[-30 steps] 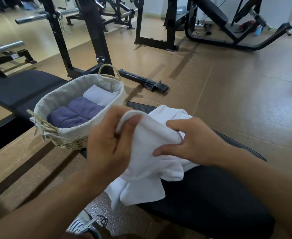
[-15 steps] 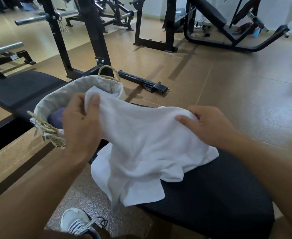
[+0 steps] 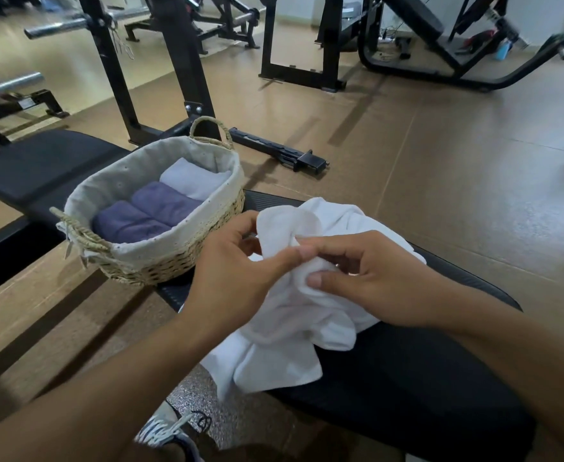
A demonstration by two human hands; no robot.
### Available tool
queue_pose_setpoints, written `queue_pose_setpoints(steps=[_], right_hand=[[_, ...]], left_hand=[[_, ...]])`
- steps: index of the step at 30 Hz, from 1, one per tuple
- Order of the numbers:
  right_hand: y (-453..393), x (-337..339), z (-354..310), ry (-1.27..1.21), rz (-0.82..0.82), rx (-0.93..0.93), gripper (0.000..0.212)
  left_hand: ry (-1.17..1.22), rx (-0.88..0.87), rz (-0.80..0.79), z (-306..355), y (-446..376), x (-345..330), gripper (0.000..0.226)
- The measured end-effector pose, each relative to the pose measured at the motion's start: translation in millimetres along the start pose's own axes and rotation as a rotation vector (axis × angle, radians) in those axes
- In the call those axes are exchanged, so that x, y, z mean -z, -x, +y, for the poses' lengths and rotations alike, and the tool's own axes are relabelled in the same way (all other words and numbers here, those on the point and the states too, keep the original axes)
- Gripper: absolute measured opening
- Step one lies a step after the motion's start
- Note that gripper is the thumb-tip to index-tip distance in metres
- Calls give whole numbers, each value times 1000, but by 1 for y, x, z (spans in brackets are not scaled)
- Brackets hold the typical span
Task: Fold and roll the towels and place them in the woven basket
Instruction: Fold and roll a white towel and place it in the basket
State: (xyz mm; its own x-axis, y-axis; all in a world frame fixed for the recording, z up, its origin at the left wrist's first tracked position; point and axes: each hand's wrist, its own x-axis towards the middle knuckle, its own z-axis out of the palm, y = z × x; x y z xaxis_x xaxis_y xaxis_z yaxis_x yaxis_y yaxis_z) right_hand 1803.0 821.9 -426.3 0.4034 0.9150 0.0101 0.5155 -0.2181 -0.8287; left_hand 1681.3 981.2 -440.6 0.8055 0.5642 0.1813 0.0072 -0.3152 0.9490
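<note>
A crumpled white towel (image 3: 284, 348) lies bunched on the black bench pad (image 3: 407, 388), one end hanging off the near left edge. My left hand (image 3: 237, 278) and my right hand (image 3: 364, 278) meet over it, both pinching folds of the cloth at its top. The woven basket (image 3: 174, 258) with a pale cloth lining stands to the left on the bench end. Inside it lie two rolled purple towels (image 3: 147, 215) and a rolled white towel (image 3: 194, 176) at the far side.
A second black bench pad (image 3: 40, 165) sits behind the basket. Black rack uprights (image 3: 187, 68) and a loose black bar (image 3: 277, 151) stand on the brown floor beyond. Other gym machines (image 3: 407, 38) line the back. My shoe (image 3: 167, 431) is on the floor below the bench.
Half a second ago my hands held the white towel spread wide, the left one up by the basket. Both hands have come together at the middle and the towel is bunched again.
</note>
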Motion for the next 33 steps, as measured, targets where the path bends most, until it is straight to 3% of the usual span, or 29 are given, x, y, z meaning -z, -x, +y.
queue_pose_setpoints(steps=[5, 9, 13, 18, 22, 25, 27, 29, 31, 33], right_hand=[[2, 5, -4, 97, 34, -39, 47], [6, 20, -7, 322, 74, -102, 19], [10, 33, -4, 642, 85, -90, 42], [22, 50, -5, 473, -230, -195, 62], [25, 64, 2, 459, -256, -283, 59], [27, 68, -3, 223, -213, -307, 49], [26, 63, -9, -161, -95, -306, 33], [20, 57, -12, -537, 212, -307, 24], [13, 54, -11, -705, 610, -281, 28], [11, 49, -13, -739, 738, -218, 22]], left_hand=[[-43, -77, 20, -4, -2, 3, 28], [-120, -146, 156, -6, -8, 8, 19], [-252, -219, 247, -10, -15, 14, 21], [-239, -166, 353, -17, -24, 23, 21], [-311, -125, 397, -24, -35, 30, 17], [-289, -37, 355, -31, -38, 29, 12], [-252, -2, 311, -35, -38, 25, 10], [-236, -1, 307, -32, -36, 20, 24], [-250, -24, 331, -24, -32, 15, 37], [-222, -40, 332, -15, -24, 9, 38]])
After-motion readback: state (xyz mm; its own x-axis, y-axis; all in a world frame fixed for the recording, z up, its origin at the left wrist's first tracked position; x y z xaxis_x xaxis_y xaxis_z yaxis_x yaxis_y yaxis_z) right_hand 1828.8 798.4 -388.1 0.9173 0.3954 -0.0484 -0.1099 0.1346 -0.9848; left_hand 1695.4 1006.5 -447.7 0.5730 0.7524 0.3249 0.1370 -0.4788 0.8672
